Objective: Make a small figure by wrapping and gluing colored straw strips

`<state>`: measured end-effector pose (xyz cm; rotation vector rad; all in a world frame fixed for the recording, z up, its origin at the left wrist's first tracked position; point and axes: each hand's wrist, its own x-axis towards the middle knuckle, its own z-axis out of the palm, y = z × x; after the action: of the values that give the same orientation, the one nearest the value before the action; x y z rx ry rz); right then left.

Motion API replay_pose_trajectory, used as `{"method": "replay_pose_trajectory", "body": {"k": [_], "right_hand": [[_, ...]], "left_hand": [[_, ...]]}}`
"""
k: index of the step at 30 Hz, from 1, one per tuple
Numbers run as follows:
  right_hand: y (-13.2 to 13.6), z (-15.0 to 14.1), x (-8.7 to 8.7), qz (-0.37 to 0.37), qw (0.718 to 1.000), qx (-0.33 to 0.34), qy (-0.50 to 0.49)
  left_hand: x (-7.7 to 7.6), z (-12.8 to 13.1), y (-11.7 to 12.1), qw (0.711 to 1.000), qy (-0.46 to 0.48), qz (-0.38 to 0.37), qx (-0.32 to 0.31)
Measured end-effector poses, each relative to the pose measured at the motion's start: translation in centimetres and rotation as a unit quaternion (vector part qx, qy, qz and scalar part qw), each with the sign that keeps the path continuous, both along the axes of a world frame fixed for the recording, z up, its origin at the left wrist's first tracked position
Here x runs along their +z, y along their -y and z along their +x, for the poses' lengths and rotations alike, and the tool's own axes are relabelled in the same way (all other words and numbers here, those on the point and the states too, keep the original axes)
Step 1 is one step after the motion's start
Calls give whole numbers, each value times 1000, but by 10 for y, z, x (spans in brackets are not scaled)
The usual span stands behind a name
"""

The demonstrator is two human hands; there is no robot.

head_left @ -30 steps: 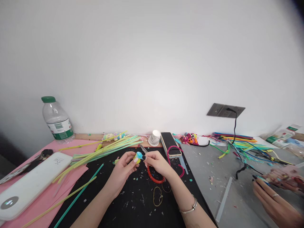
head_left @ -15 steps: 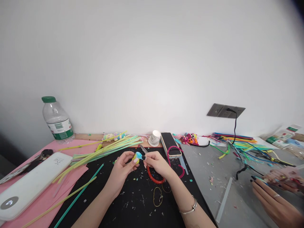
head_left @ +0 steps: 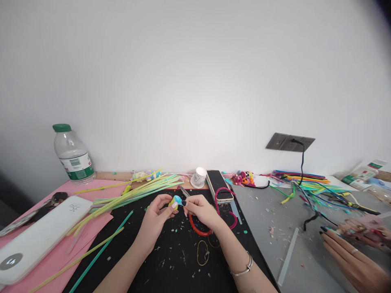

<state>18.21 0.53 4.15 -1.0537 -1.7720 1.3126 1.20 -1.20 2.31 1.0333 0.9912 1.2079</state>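
Observation:
Over the black mat, my left hand is closed around a small yellow-and-blue craft piece, thumb against its near side. My right hand pinches a narrow blue bit at the right side of this piece; its exact shape is too small to tell. A red bent pipe cleaner curves just below my right hand, and a magenta one lies over the phone. Scissors seem to lie behind my hands, partly hidden.
Yellow and green pipe cleaners spread over pink paper at left, near a white power bank and a bottle. A paper cup stands by the wall. At right, another person's hands work near a glue stick.
My hands keep nearly the same place and grip; the right fingers shift slightly at the blue bit. The other person's hand at right moves a little left.

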Motion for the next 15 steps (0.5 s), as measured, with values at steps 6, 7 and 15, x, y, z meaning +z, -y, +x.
{"method": "replay_pose_trajectory", "body": {"k": [6, 7, 15], "right_hand": [[0, 0, -1, 0, 1000, 5, -6], [0, 0, -1, -1, 1000, 6, -6], [-2, 3, -4, -28, 999, 26, -28]], "left_hand": [[-3, 0, -1, 1000, 10, 2, 13], [-3, 1, -1, 1000, 16, 0, 15], [1, 1, 1, 996, 84, -38, -23]]}}
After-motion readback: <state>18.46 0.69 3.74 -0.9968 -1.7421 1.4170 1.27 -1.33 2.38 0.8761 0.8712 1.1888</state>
